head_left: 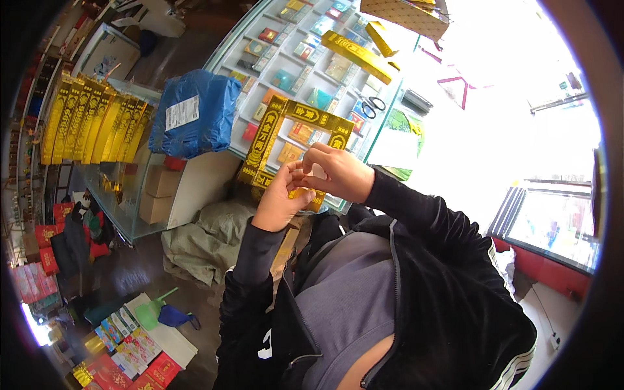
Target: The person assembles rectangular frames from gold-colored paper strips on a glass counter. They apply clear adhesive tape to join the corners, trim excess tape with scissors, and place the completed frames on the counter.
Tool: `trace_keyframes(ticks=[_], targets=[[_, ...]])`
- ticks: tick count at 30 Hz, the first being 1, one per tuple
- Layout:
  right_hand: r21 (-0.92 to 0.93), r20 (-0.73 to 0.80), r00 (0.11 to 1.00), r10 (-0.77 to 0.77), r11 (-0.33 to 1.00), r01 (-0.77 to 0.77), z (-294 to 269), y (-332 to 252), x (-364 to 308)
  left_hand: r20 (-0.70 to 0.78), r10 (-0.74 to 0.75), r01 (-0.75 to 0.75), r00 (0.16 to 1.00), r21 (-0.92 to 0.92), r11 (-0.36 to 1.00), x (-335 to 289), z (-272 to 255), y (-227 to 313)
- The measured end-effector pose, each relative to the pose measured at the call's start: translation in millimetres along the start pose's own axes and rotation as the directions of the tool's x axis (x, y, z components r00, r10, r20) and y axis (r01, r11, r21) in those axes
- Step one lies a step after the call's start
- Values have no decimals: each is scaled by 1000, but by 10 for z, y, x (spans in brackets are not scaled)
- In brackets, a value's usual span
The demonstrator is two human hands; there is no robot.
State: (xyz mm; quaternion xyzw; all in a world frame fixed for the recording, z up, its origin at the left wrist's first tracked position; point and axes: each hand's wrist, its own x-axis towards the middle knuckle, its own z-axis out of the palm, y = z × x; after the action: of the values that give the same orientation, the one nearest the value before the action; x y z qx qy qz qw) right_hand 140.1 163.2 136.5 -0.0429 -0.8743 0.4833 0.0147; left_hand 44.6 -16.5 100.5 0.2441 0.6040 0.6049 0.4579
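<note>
A rectangular frame of folded gold card strips with black print [263,140] lies on the glass display counter [224,49], and its open middle shows the goods beneath. Over its near side, my left hand [281,198] and my right hand [339,172] meet with fingers bent and pinched together. A small pale patch shows between the fingertips; whether it is a held piece is too small to tell. My hands cover part of the frame's near edge. Farther along the counter lie a loose gold strip [356,55] and a shorter gold piece [381,39].
Black-handled scissors [370,107] lie right of the frame. A blue wrapped parcel [197,112] sits to the left, beyond it a row of gold folded strips [94,120]. A brown patterned box [409,18] stands at the far edge. Below the counter rests a grey-green sack [208,244].
</note>
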Motion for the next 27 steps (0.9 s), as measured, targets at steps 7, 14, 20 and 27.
trace_keyframes(ticks=[7,14,20,27], targets=[[-49,-344,939,-32,999,15,-170,182,-234,-114,241,-112,964,648,754,382,366,243],[768,-115,941,317,629,-118,-558,415,-475,9,593,-408,805,734,543,547,625,409],[942,-51,976,211,335,-23,-796,407,-702,23,479,-403,878,576,711,567,813,607],[793,67,993,-99,609,8,-1089,424,-946,208,59,-93,976,156,983,523,846,707]])
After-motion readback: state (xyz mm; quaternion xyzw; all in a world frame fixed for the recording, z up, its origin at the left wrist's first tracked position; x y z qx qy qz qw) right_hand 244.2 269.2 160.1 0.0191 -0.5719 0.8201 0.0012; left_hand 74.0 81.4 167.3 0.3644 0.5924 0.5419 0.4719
